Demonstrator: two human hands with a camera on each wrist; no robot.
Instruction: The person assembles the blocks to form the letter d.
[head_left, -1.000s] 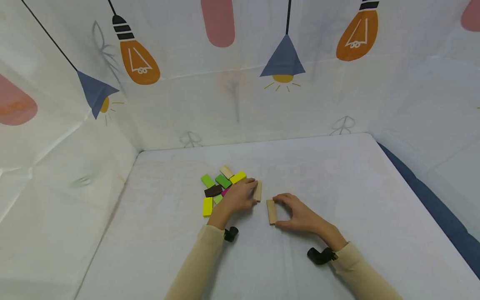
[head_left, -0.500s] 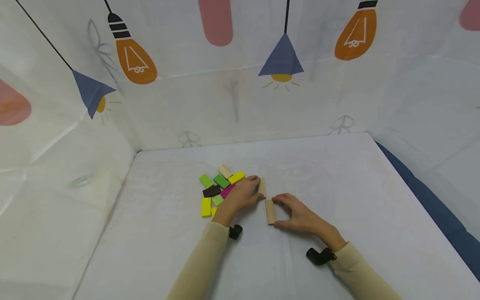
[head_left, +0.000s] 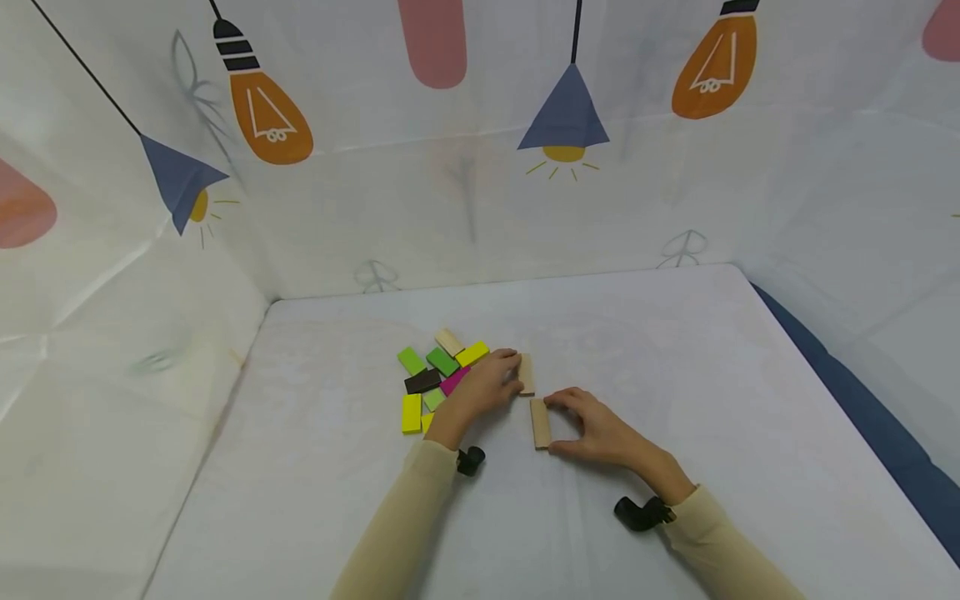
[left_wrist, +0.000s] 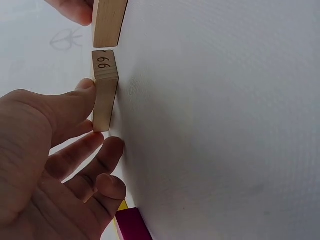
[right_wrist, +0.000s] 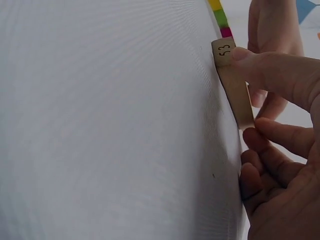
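Observation:
My left hand [head_left: 482, 392] holds a plain wooden block [head_left: 527, 375] by its two ends, thumb at one and fingertips at the other. In the left wrist view this wooden block [left_wrist: 105, 95] bears the number 66 on its end face. Closer to me, my right hand [head_left: 600, 429] pinches a second plain wooden block [head_left: 540, 425] between thumb and fingers. The right wrist view shows 53 on the end of that second block [right_wrist: 235, 87]. Both lie lengthwise away from me on the white table, almost end to end, with a narrow gap and a slight sideways offset.
Left of my left hand lies a loose cluster of blocks: yellow [head_left: 412, 413], dark brown [head_left: 423, 382], magenta [head_left: 454, 381], green [head_left: 442, 362] and another plain wooden one [head_left: 449, 342]. A printed white curtain [head_left: 480, 200] hangs behind the table [head_left: 637, 333].
My left hand has slid its wooden block to the right, bringing it almost in line with the other one. The right hand and its block have stayed in place.

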